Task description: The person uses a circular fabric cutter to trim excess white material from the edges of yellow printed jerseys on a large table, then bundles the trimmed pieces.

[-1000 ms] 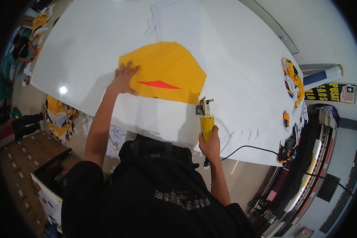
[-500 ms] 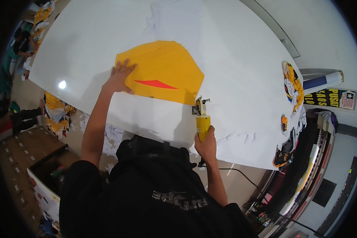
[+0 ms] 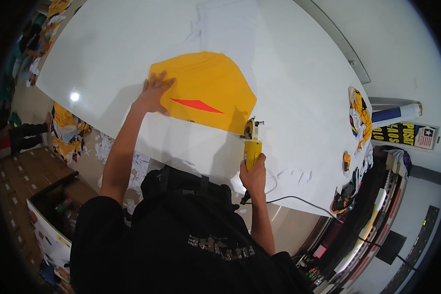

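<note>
A yellow fabric piece [image 3: 206, 81] with a red pointed patch [image 3: 198, 105] lies flat on the white table [image 3: 299, 98]. My left hand [image 3: 156, 93] rests with spread fingers on the fabric's left side. In my right hand [image 3: 254, 175], at the table's near side, is a yellow electric rotary cutter [image 3: 252, 152]. Its cutting head [image 3: 251, 129] stands at the fabric's lower right corner. I cannot tell whether the blade touches the cloth. A dark power cord [image 3: 294, 197] trails from the cutter's rear toward the right.
Pale paper or cloth [image 3: 228, 24] lies beyond the fabric. Colourful scraps [image 3: 360, 117] and a small orange-and-black object [image 3: 346, 162] sit along the right edge. Cardboard boxes [image 3: 34, 181] and scrap heaps [image 3: 68, 130] are at left. A person [image 3: 32, 39] is at far left.
The view has shifted slightly. The cutter's head sits a little closer to the fabric's lower right corner. More of the cord shows, arcing over the table's near edge. My left hand stays on the fabric.
</note>
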`<state>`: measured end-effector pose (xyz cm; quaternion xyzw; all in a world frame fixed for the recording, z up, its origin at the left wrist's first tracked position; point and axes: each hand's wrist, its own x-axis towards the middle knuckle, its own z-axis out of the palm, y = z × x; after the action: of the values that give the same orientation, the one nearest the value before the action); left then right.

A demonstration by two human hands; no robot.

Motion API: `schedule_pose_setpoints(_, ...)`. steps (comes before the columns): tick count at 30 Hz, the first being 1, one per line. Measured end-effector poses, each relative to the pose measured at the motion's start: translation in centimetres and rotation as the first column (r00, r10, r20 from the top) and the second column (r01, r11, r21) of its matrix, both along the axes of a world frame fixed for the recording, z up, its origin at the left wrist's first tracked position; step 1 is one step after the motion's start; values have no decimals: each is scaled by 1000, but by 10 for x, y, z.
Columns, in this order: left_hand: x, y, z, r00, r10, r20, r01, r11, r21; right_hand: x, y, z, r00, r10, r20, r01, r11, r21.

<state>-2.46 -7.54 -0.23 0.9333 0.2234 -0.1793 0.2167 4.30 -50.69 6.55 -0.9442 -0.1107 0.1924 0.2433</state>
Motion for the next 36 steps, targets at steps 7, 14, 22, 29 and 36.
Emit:
schedule_pose_setpoints(7,-1,1,0,1000,-5,-6,5,1000,7,4,10,-11,998,-55,20,54,998,17)
schedule_pose_setpoints(14,-4,3,-2,1000,-8,-20,8,1000,15,18,42,12,987,-151,-61,153,988,28)
schedule_pose_setpoints(22,-2,5,-1,1000,-7,-14,8,1000,6,56,42,-16,993,-110,45,110,994,-8)
schedule_pose_setpoints(29,-3,4,2,1000,-3,-7,3,1000,-7,86,59,-10,993,-98,66,100,995,-23)
schedule_pose_setpoints(36,-14,22,-8,997,-68,24,68,998,4,125,57,-19,992,-69,109,71,997,-21)
